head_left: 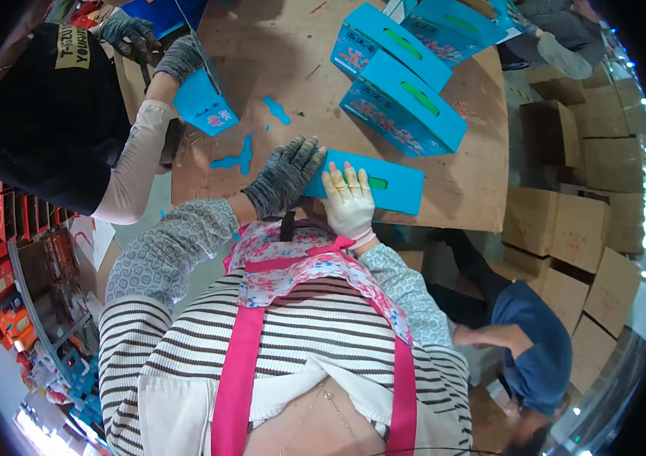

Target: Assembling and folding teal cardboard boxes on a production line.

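Note:
A blue cardboard box point(401, 189) with a green handle strip in its upper face is at the table's near edge, right in front of me. My left hand point(285, 178), in a grey striped glove, lies over the box's left end with its fingers stretched out. My right hand point(349, 201), in a white glove with bare fingertips, rests flat across the box's upper face, just left of the handle strip. Both palms touch the box, and neither hand is wrapped round it. The box's underside is hidden.
Blue boxes with green handles point(406, 102) stand at the table's point(300, 45) far right. Blue cardboard scraps point(243, 156) lie left of centre. A co-worker in a black cap point(42, 121) handles another blue box point(206, 106). Brown cartons point(581, 228) are stacked right, near a person in dark blue point(535, 334).

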The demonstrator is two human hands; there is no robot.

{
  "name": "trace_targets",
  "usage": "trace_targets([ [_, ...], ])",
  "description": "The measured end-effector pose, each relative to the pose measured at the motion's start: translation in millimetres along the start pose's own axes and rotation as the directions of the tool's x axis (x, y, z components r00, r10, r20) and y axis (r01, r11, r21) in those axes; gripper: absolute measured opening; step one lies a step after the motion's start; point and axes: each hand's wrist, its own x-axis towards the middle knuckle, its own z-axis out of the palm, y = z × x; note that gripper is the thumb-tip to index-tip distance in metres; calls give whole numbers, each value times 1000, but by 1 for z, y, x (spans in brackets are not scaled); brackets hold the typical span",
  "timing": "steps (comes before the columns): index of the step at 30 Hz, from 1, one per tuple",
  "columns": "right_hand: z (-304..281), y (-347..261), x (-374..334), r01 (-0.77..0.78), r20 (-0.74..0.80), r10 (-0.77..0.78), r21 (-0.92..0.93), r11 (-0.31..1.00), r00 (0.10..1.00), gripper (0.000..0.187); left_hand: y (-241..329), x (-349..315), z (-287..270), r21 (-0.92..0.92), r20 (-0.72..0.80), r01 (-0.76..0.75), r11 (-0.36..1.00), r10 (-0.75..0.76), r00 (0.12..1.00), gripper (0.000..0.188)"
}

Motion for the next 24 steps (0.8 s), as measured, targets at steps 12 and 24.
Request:
trace_targets([
  [12, -24, 14, -67, -797, 646, 597, 603, -18, 475, 20, 40, 18, 21, 10, -106, 116, 993, -114, 988, 90],
  [24, 2, 21, -57, -772, 646, 648, 620, -137, 403, 32, 47, 31, 25, 3, -92, 104, 995, -103, 990, 90],
])
